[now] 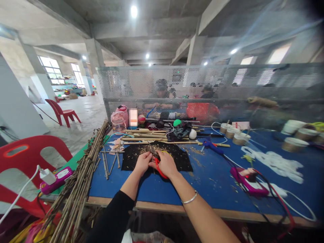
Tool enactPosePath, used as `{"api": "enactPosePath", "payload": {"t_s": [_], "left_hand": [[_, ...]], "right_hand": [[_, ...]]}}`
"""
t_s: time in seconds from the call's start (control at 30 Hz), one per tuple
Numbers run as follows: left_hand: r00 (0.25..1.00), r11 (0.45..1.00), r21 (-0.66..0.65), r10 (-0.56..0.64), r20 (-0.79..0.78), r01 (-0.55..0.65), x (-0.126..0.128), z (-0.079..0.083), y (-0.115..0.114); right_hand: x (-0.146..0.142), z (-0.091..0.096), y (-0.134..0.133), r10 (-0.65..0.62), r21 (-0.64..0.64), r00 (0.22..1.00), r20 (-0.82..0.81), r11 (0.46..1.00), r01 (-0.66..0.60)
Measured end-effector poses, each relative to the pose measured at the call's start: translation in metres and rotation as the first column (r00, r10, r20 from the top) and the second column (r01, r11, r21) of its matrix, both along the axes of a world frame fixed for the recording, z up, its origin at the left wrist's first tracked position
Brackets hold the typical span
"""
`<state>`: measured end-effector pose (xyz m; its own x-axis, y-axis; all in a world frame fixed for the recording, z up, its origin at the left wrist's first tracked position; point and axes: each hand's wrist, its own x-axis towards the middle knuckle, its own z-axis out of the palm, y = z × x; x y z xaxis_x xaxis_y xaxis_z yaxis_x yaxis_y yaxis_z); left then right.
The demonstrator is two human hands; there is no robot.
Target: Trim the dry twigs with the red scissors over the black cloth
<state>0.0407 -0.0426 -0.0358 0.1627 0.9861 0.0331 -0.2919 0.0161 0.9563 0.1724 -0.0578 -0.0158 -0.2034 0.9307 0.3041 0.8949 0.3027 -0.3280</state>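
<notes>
My right hand (166,163) is closed around red-handled scissors (160,170), whose dark blades point away from me. Close against it, my left hand (143,162) is closed in a pinch near the blades; what its fingers hold is too small to make out. Both hands are over a black cloth (184,158) on the blue table. Small pale plant clippings (136,153) are scattered across the cloth. Just left of it lie several short cut sticks (105,163).
A long bundle of thin stems (78,182) runs along the table's left edge. Bamboo poles (141,138) lie behind the cloth. To the right are a blue glue gun (212,147), a purple power strip (249,184) and tape rolls (240,138). A perforated metal screen (141,84) stands behind.
</notes>
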Motion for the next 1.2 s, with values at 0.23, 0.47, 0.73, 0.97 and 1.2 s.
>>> {"api": "enactPosePath", "payload": {"t_s": [0.23, 0.47, 0.73, 0.97, 1.2], "left_hand": [[1.0, 1.0, 0.03, -0.007, -0.022, 0.008, 0.0, -0.004, 0.002], [0.999, 0.999, 0.038, 0.026, -0.039, -0.024, -0.001, 0.0, 0.0], [0.995, 0.995, -0.016, 0.096, -0.041, -0.097, -0.002, 0.0, 0.002], [0.964, 0.972, 0.037, 0.236, -0.119, -0.234, -0.002, 0.007, -0.003], [0.945, 0.965, 0.115, 0.255, -0.207, -0.235, -0.004, 0.009, -0.005]], "right_hand": [[-0.002, 0.004, -0.004, -0.013, -0.06, 0.998, -0.066, 0.998, 0.009], [-0.002, 0.008, -0.007, -0.047, -0.116, 0.999, -0.008, 0.992, 0.045], [-0.001, 0.011, -0.009, -0.061, -0.135, 0.997, 0.043, 0.989, 0.066], [0.001, 0.002, -0.005, -0.003, -0.025, 0.999, 0.042, 1.0, 0.004], [0.003, -0.002, -0.001, 0.009, -0.021, 0.999, 0.031, 1.0, -0.008]]}}
